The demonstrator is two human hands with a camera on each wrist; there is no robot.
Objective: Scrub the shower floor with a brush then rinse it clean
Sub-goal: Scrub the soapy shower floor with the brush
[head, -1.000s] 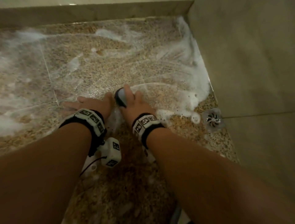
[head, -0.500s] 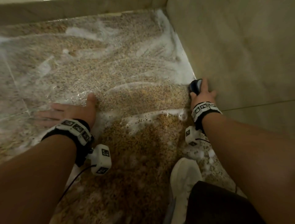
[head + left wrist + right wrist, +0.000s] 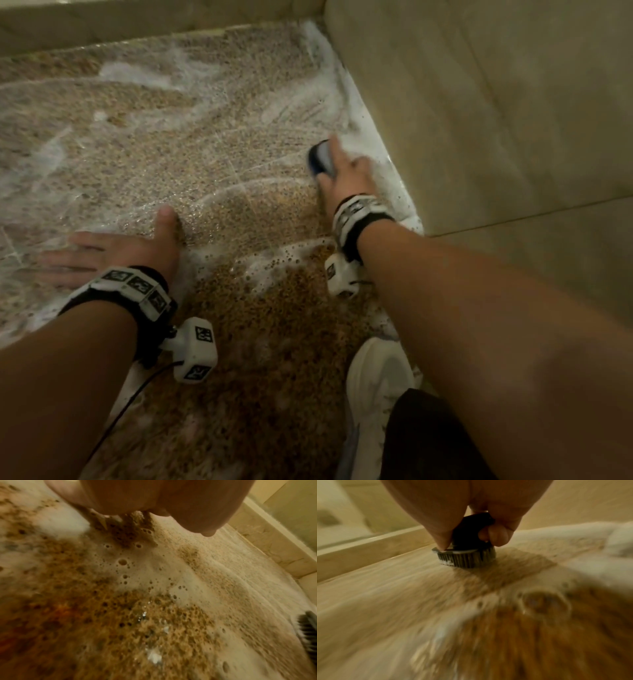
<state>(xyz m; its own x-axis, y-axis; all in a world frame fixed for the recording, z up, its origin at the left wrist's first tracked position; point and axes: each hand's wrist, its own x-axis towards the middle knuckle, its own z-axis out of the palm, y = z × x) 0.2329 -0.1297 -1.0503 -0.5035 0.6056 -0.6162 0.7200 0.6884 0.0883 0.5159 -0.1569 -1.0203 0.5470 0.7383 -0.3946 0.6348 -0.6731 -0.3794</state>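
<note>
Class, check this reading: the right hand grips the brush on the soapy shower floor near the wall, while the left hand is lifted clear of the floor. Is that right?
One detail is wrong. The left hand is not lifted: the head view shows it pressed flat on the soapy shower floor. The rest stands: the right hand grips the brush near the wall.

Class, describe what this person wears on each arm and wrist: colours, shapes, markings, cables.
Both forearms are bare, without sleeves. Each wrist has a black strap with white square-marker tiles and a hanging white boxy camera module. A thin black cable trails from the left module.
</note>
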